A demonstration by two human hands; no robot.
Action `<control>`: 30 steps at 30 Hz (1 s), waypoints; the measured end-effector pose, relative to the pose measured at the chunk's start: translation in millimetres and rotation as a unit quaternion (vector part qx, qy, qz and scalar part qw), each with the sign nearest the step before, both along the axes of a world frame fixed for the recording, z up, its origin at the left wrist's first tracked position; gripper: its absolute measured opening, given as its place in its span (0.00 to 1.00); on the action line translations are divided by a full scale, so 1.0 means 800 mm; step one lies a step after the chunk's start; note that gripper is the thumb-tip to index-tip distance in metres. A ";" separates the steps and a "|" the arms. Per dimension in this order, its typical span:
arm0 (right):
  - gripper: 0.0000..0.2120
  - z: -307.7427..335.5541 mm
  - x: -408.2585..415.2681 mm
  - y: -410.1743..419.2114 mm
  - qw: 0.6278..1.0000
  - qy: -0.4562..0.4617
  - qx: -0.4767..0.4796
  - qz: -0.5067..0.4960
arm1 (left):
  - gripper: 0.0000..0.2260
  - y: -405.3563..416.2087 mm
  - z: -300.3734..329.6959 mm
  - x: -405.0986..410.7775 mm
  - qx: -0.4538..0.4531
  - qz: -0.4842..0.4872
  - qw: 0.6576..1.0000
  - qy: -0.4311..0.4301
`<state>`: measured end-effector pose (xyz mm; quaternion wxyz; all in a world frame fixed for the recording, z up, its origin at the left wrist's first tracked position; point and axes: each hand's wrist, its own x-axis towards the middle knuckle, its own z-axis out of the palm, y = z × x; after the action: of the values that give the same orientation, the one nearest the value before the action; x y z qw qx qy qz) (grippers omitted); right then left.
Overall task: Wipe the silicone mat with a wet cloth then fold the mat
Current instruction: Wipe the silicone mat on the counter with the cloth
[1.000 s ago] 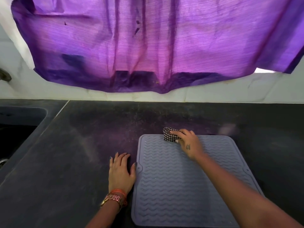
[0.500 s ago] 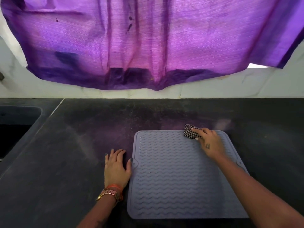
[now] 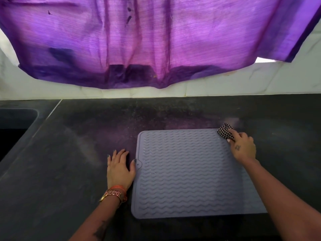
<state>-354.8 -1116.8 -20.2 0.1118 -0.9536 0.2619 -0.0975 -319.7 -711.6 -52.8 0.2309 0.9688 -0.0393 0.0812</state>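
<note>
A grey silicone mat point(image 3: 187, 174) with wavy ridges lies flat on the dark countertop. My right hand point(image 3: 243, 148) grips a bunched black-and-white checked cloth point(image 3: 225, 131) and presses it on the mat's far right corner. My left hand point(image 3: 119, 168) rests flat on the counter, fingers spread, with the thumb touching the mat's left edge near its small tab. My right forearm crosses over the mat's right side and hides part of it.
The dark stone countertop point(image 3: 73, 153) stretches to a white tiled wall point(image 3: 260, 80). A purple curtain point(image 3: 147, 40) hangs above the back of the counter. A sink basin point(image 3: 13, 122) is sunk in at the far left.
My right hand has swept the cloth along the mat's far edge from near its left side to the far right corner. My left hand has stayed by the left edge.
</note>
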 end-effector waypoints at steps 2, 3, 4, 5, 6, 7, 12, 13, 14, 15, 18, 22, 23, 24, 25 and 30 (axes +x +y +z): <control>0.20 0.010 -0.006 0.001 1.000 -0.024 -0.008 0.010 | 0.20 0.000 -0.001 0.000 0.003 0.002 1.000 0.001; 0.20 0.011 -0.011 0.002 0.999 -0.050 -0.013 -0.001 | 0.20 0.000 -0.001 -0.001 0.005 0.002 1.000 0.000; 0.20 0.009 -0.020 0.005 0.997 -0.073 -0.011 -0.021 | 0.20 0.000 -0.001 -0.001 0.006 0.001 1.000 -0.001; 0.20 0.004 -0.030 0.010 0.996 -0.085 -0.005 -0.041 | 0.20 0.000 -0.001 -0.001 0.006 0.000 1.000 -0.002; 0.20 -0.003 -0.040 0.014 0.995 -0.078 0.001 -0.055 | 0.20 -0.001 -0.001 0.000 0.006 0.000 1.000 -0.002; 0.20 -0.008 -0.049 0.017 0.997 -0.056 0.003 -0.061 | 0.20 -0.001 -0.001 0.000 0.008 -0.001 1.000 -0.001; 0.19 0.002 -0.065 0.022 0.993 -0.074 0.028 -0.087 | 0.20 0.000 -0.001 0.000 0.018 -0.009 1.000 -0.001; 0.19 0.001 -0.071 0.028 0.991 -0.087 0.026 -0.103 | 0.20 -0.001 -0.002 0.000 0.021 -0.011 1.000 -0.002; 0.19 -0.004 -0.078 0.035 0.990 -0.088 0.023 -0.110 | 0.20 -0.001 -0.002 0.000 0.022 -0.013 1.000 -0.001; 0.19 -0.008 -0.085 0.042 0.991 -0.081 0.019 -0.107 | 0.20 -0.001 -0.002 0.000 0.024 -0.015 1.000 0.000; 0.18 -0.005 -0.090 0.047 0.994 -0.062 0.023 -0.090 | 0.20 0.000 -0.001 -0.001 0.026 -0.020 0.999 -0.001; 0.19 0.001 -0.086 0.064 0.992 -0.079 0.036 -0.094 | 0.19 -0.001 0.000 -0.004 0.026 -0.023 0.999 -0.004; 0.19 -0.004 -0.088 0.074 0.994 -0.068 0.025 -0.082 | 0.19 -0.001 0.000 -0.005 0.026 -0.024 0.999 -0.002; 0.20 -0.009 -0.091 0.082 0.996 -0.051 0.011 -0.071 | 0.19 -0.001 0.001 -0.005 0.027 -0.025 0.999 -0.001; 0.20 -0.011 -0.091 0.086 0.997 -0.039 0.003 -0.068 | 0.19 -0.001 0.001 -0.005 0.027 -0.026 0.999 0.000; 0.21 -0.001 -0.073 0.107 0.993 -0.056 0.054 -0.086 | 0.19 -0.001 0.001 -0.004 0.022 -0.024 0.999 0.002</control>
<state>-412.9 -1031.0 -20.9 0.1686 -0.9132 0.3412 -0.1453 -323.1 -712.2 -51.7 0.2118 0.9725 -0.0640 0.0725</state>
